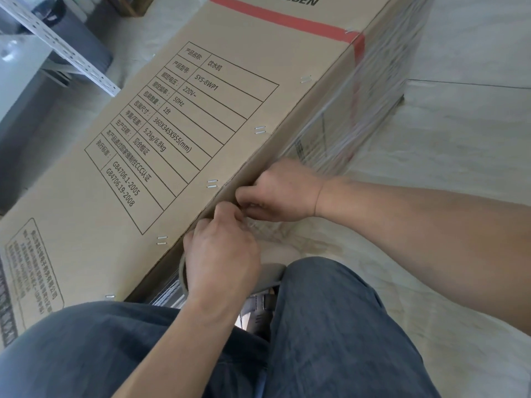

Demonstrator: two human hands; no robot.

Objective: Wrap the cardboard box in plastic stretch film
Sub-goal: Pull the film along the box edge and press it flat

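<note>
Head view: a long brown cardboard box [178, 133] with a printed black specification table lies on its side on the pale tiled floor [459, 133], running from 7 o'clock to 1 o'clock across the frame. Clear plastic stretch film [373, 90] already covers the box's right side face toward 2 o'clock; the top face is bare. Both hands meet at the box's near long edge, just below centre. The left hand [221, 251] and the right hand [283, 193] touch each other, fingers curled narrow and pinching a bunched strip of film between them. A grey slotted metal shelf rail [57, 41] stands at 10 o'clock.

Step in hand, by judgement: securing or tearing the film end at the edge. Next move likely calls for firm tension while pressing the film flat against cardboard.
</note>
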